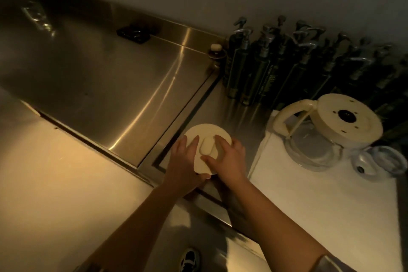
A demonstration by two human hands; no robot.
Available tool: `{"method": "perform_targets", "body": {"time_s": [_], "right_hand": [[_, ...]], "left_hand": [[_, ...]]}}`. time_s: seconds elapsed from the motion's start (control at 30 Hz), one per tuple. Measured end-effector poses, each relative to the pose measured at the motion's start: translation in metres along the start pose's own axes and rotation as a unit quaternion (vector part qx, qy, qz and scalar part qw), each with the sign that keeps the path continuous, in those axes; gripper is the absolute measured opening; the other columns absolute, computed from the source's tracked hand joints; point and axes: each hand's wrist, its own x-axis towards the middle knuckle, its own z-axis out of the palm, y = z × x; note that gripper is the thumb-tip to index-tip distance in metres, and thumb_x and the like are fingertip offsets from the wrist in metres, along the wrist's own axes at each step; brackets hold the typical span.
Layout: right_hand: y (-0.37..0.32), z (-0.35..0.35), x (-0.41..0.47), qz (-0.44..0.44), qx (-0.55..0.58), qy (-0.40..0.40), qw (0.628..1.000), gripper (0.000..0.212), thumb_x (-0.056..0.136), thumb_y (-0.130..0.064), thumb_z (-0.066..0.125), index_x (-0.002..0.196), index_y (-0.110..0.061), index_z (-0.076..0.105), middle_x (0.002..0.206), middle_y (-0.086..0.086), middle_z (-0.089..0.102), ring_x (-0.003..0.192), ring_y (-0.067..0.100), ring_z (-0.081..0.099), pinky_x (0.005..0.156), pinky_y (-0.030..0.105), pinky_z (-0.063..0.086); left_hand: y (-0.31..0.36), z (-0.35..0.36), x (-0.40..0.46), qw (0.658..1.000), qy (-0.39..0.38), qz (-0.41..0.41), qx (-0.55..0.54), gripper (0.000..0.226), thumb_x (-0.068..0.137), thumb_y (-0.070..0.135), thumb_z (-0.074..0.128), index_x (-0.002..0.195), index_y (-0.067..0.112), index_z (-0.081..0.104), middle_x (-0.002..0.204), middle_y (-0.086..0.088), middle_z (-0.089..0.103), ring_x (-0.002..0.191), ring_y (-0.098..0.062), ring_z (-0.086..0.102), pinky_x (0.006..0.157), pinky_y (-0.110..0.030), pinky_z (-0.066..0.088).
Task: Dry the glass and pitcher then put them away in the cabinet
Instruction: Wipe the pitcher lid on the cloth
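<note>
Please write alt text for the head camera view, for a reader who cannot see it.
Both hands, left hand and right hand, rest on a round cream lid on a steel counter. To the right, a glass pitcher sits upside down on a white towel beside a glass, with dark pump bottles behind.

We can't see the near part of the cream lid [206, 139]; both hands cover it. The glass [378, 161] beside the pitcher [326, 130] is blurred. Pump-bottle [260, 73] labels are too dark to read. The shoe [190, 259] is cut off at the bottom edge.
</note>
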Motion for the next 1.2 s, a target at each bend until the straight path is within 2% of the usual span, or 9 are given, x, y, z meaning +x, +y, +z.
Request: {"method": "perform_targets", "body": {"time_s": [0.1,0.17,0.27,0.43,0.7,0.8,0.97,1.1,1.2], "right_hand": [[0.008,-0.018,-0.009,0.041,-0.005,0.046,0.998,0.065,0.081,-0.052,0.066,0.139,-0.029,0.045,0.145,0.007,0.031,0.13,0.025,0.028,0.106,0.033,0.033],[0.019,-0.031,-0.017,0.068,0.002,0.071,0.995,0.063,0.081,-0.051,0.067,0.137,-0.028,0.048,0.145,0.008,0.031,0.13,0.025,0.028,0.106,0.033,0.034],[0.04,-0.05,-0.035,0.115,0.004,0.109,0.987,0.064,0.08,-0.05,0.069,0.136,-0.026,0.05,0.145,0.011,0.033,0.13,0.028,0.029,0.104,0.033,0.034],[0.08,-0.073,-0.069,0.182,0.024,0.157,0.97,0.065,0.077,-0.049,0.072,0.134,-0.025,0.053,0.143,0.013,0.037,0.129,0.031,0.032,0.104,0.036,0.036],[0.137,-0.095,-0.106,0.199,0.048,0.14,0.969,0.063,0.079,-0.044,0.072,0.136,-0.025,0.052,0.15,0.014,0.03,0.134,0.03,0.028,0.108,0.033,0.03],[0.156,-0.102,-0.109,0.18,0.048,0.106,0.977,0.064,0.081,-0.043,0.069,0.138,-0.025,0.049,0.153,0.013,0.026,0.138,0.028,0.023,0.109,0.032,0.028],[0.173,-0.107,-0.107,0.139,0.038,0.071,0.987,0.06,0.084,-0.039,0.068,0.139,-0.026,0.048,0.156,0.011,0.02,0.141,0.028,0.022,0.11,0.032,0.027],[0.178,-0.107,-0.108,0.119,0.038,0.057,0.991,0.06,0.087,-0.037,0.066,0.142,-0.028,0.044,0.16,0.008,0.011,0.144,0.027,0.017,0.113,0.032,0.024],[0.178,-0.106,-0.11,0.123,0.039,0.056,0.99,0.061,0.087,-0.037,0.065,0.143,-0.029,0.041,0.161,0.007,0.007,0.145,0.026,0.016,0.114,0.033,0.023]], "left_hand": [[0.009,0.007,0.007,0.998,-0.005,0.037,-0.046,0.103,0.063,0.056,0.073,0.147,0.015,0.03,0.145,-0.021,0.039,0.131,-0.041,0.038,0.099,-0.057,0.043],[0.028,0.01,0.012,0.997,-0.015,0.059,-0.056,0.102,0.068,0.054,0.073,0.151,0.022,0.023,0.153,-0.014,0.028,0.137,-0.036,0.027,0.106,-0.053,0.037],[0.058,0.023,0.019,0.99,-0.081,0.098,-0.062,0.104,0.075,0.046,0.075,0.152,0.031,0.007,0.16,-0.001,0.008,0.145,-0.024,0.008,0.115,-0.043,0.023],[0.1,0.053,0.014,0.975,-0.13,0.159,-0.084,0.104,0.073,0.045,0.076,0.152,0.032,0.009,0.159,0.002,0.008,0.143,-0.021,0.004,0.114,-0.038,0.023],[0.153,0.096,-0.017,0.979,-0.132,0.149,-0.052,0.106,0.073,0.051,0.075,0.152,0.029,0.009,0.159,-0.001,0.011,0.143,-0.023,0.007,0.117,-0.035,0.018],[0.17,0.101,-0.026,0.983,-0.133,0.119,-0.035,0.109,0.069,0.055,0.076,0.152,0.027,0.011,0.157,-0.004,0.016,0.141,-0.024,0.013,0.116,-0.037,0.023],[0.175,0.118,-0.043,0.991,-0.074,0.109,-0.032,0.099,0.056,0.065,0.074,0.134,0.009,0.051,0.132,-0.018,0.054,0.113,-0.036,0.051,0.09,-0.046,0.048],[0.177,0.122,-0.044,0.99,-0.074,0.12,0.016,0.1,0.049,0.066,0.081,0.127,0.007,0.057,0.126,-0.019,0.058,0.106,-0.036,0.055,0.084,-0.044,0.05],[0.171,0.119,-0.039,0.987,-0.079,0.132,0.05,0.103,0.052,0.077,0.068,0.128,0.008,0.057,0.127,-0.02,0.058,0.108,-0.036,0.057,0.085,-0.046,0.05]]}}
